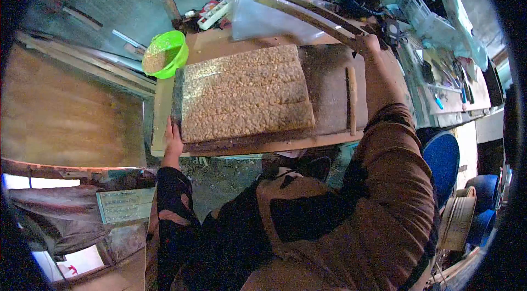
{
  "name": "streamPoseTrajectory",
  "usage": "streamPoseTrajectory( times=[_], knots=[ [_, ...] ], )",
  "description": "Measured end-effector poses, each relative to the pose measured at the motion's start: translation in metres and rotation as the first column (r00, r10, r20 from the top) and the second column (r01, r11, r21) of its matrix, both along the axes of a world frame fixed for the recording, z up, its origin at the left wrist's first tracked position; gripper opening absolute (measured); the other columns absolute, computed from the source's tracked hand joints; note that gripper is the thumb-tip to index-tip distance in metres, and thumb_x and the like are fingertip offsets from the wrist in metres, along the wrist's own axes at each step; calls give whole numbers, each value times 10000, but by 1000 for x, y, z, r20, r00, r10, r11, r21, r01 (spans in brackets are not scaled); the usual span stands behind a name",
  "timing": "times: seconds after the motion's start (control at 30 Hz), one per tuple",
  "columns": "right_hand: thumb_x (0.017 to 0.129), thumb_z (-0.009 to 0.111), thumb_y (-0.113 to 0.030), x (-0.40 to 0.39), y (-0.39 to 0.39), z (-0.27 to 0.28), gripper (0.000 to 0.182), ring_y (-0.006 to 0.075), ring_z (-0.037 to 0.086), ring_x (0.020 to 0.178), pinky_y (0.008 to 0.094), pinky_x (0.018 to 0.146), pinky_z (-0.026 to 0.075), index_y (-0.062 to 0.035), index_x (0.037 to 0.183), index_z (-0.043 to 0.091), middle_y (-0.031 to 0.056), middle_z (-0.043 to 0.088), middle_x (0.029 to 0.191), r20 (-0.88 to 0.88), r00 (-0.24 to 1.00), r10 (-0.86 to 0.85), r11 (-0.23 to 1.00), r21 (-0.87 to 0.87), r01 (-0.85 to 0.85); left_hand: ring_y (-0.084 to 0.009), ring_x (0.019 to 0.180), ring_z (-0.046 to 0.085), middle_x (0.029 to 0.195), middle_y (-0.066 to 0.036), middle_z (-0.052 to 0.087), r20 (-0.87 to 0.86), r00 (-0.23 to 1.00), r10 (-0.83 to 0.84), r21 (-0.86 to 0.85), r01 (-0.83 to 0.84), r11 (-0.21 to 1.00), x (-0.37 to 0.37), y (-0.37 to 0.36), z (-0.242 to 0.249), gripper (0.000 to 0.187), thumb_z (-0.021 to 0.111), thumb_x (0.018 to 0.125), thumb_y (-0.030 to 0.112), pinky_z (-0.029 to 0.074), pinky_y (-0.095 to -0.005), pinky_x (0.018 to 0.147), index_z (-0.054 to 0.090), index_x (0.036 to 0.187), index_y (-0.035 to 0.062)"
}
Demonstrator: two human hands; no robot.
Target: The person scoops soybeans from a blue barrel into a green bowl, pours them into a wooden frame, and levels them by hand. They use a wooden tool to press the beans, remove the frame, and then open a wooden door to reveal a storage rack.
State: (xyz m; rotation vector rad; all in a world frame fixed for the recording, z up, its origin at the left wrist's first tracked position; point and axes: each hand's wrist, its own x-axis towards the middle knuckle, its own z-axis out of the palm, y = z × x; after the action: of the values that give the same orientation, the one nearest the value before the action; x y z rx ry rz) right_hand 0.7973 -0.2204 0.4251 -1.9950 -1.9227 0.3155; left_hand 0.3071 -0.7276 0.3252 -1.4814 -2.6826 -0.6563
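A wide, pale, lumpy slab (247,93) of what looks like pressed puffed grain lies on a dark board (332,85); faint lines run across its top. At the board's lower left corner rests my left hand (173,138), fingers stretched along the edge. My right hand (368,44) is raised over the board's far right side, closed around the end of a long, narrow wooden frame (307,14). That frame tilts away to the upper left, above a clear plastic sheet (263,24). A wooden bar (353,101) lies on the board's right end.
A bright green bowl (177,63) holding pale grains stands at the table's far left corner. Tools and a clear crate (422,8) crowd the bench to the right. Blue barrels (442,162) stand at lower right, and a large wooden panel (71,104) is at left.
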Motion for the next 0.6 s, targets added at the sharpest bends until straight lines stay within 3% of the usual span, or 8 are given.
streamPoseTrajectory(
  times=[0.07,0.1,0.27,0.3,0.33,0.4,0.47,0.6],
  knots=[
    [589,660,-420,-19,-1,6,535,273,557,892,348,755,441,-5,914,571,159,576,949,-265,948,-179,984,-70,166,-329,1161,293,1267,-183,303,14,999,-50,117,48,992,-6,0,-4,428,296,878,227,256,-356,937,215,1281,105],
    [614,646,-408,-29,-9,15,541,270,551,903,347,751,438,-3,958,547,168,566,969,-253,949,-189,982,-62,179,-327,1158,300,1259,-178,319,81,989,120,74,-126,989,40,11,49,425,289,881,250,246,-353,942,224,1279,117],
    [665,596,-431,-27,45,-50,492,270,559,852,364,705,437,-13,921,557,160,573,920,-736,676,-48,980,97,175,-313,1165,298,1261,-168,320,67,996,67,118,-75,990,3,-1,5,421,293,881,250,241,-347,947,234,1276,120],
    [651,624,-380,-23,-1,-19,520,300,548,859,372,715,439,-45,1025,492,171,559,943,-414,891,187,972,212,-106,-311,1166,296,1263,-166,318,55,997,56,124,-63,990,0,-2,2,421,294,881,254,240,-345,948,232,1278,127],
    [636,652,-329,-21,-48,7,598,330,537,865,379,725,440,-77,1129,426,182,546,966,-21,911,411,894,208,-398,-309,1168,294,1264,-164,317,42,998,45,136,-51,989,-2,-1,0,422,295,881,257,239,-343,949,231,1280,134],
    [674,596,-374,-10,-116,14,583,349,531,853,408,727,439,-107,1153,401,190,509,1008,296,885,360,933,-98,-347,-305,1172,291,1267,-159,314,18,1000,22,156,-24,987,-3,2,-5,424,297,882,264,237,-339,952,228,1283,147],
    [715,533,-389,5,-171,0,550,366,531,834,440,717,437,-134,1174,370,193,486,1008,366,849,381,924,-130,-359,-314,1163,298,1263,-164,319,7,1000,11,161,-12,987,-3,3,-5,425,294,882,271,246,-345,946,224,1284,153],
    [742,505,-325,18,-202,-17,485,385,520,844,465,705,430,-138,1167,365,217,480,975,180,918,354,935,-91,-343,-331,1147,313,1254,-175,327,23,999,33,139,-36,990,2,3,-1,428,287,881,285,263,-358,935,216,1285,164]
  ],
)
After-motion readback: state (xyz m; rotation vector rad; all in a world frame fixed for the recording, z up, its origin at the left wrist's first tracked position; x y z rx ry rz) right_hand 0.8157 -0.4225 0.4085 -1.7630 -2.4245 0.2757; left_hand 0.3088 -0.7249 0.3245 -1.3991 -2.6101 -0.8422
